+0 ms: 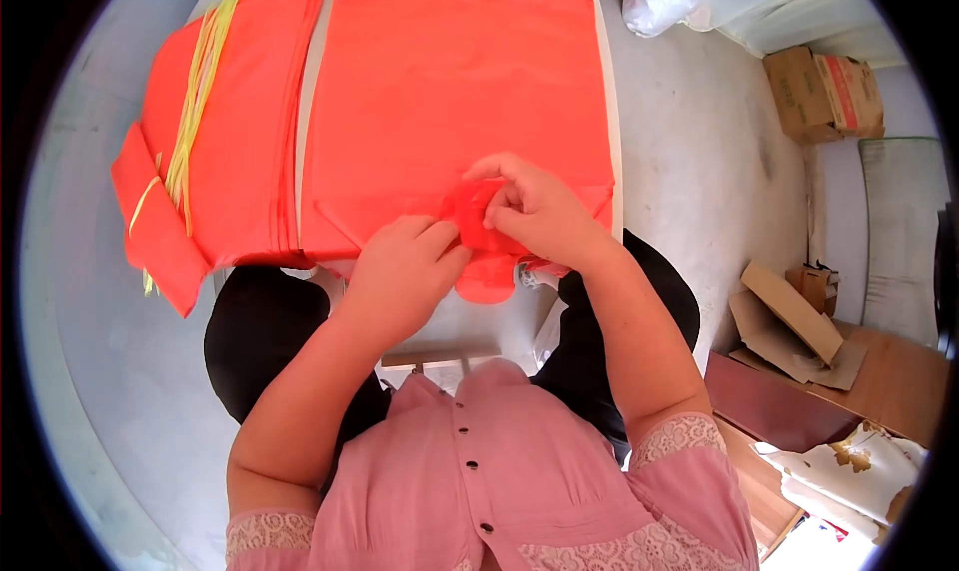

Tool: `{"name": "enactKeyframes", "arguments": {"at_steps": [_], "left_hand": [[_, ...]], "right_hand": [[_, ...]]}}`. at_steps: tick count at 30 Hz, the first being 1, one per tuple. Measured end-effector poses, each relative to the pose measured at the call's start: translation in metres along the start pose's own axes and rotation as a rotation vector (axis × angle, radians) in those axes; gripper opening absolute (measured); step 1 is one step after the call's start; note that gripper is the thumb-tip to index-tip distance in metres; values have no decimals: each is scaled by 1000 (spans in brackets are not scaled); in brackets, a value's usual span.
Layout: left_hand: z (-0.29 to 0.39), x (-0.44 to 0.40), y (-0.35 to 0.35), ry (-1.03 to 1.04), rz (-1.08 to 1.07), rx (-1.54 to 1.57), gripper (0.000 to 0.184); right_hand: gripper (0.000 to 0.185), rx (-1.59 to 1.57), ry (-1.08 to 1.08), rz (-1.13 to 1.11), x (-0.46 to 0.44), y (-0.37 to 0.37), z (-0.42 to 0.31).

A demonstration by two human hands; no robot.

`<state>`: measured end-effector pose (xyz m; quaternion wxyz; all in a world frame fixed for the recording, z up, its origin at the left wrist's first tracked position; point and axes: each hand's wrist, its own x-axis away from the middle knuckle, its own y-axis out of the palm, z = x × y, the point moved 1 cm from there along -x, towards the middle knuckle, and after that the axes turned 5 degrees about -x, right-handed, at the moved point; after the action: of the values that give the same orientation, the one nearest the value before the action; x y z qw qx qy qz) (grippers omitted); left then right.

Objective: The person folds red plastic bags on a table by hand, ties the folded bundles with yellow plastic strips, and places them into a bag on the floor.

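Note:
A stack of flat red plastic bags (460,81) lies on the table in front of me, its near edge bunched up. My left hand (408,266) is closed, its fingers pinching the gathered plastic at that edge. Just to the right, my right hand (527,206) has its fingers curled and its thumb and forefinger closed on the same bunched red plastic bag (478,216). A rounded flap (486,279) of red plastic hangs below the edge between my hands. What lies right under the fingertips is partly hidden.
Left of the stack is another red pile (235,121), with yellow ties (200,81) across it and a folded red bundle (160,216) at its near corner. Cardboard boxes (824,93) stand at the right. An opened carton (794,321) rests on a brown surface. A whitish bag (664,0) lies beyond.

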<state>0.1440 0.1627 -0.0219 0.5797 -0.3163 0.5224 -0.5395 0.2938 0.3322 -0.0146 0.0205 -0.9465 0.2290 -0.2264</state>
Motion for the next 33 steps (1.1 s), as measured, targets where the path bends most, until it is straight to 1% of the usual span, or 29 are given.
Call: {"name": "enactKeyframes", "arguments": {"at_steps": [2,4,7,8,11,14,17,20,23,26,29,33], "left_hand": [[1,0,-3,-11,-28,-23,22],[3,-1,-5,-20,-60,-38,20],[2,-9,-6,119,141,18,19],[1,-9,-4,124,114,32,19],[-2,-6,3,134,47,68,20],[-3,-6,5,127,19,78,23],[-4,-6,8,115,19,86,26],[-5,-5,9,104,7,113,28],[-4,-6,8,91,3,137,27],[-4,-8,7,105,24,139,28],[-4,-9,8,96,42,139,29],[-5,-9,8,84,11,125,27]], "right_hand": [[49,53,23,-9,0,2,-5],[47,157,-84,18,1,6,-8],[44,280,-218,50,-1,11,-3],[44,316,-258,59,-2,11,-1],[45,222,-222,26,-4,11,-1],[38,337,-310,119,4,6,-9],[27,385,-130,61,14,-3,-27],[24,500,-148,62,19,-2,-25],[28,468,-348,43,14,2,-10],[23,558,-449,48,9,2,-6],[26,564,-428,21,6,1,-1],[33,534,-496,97,0,6,8]]}}
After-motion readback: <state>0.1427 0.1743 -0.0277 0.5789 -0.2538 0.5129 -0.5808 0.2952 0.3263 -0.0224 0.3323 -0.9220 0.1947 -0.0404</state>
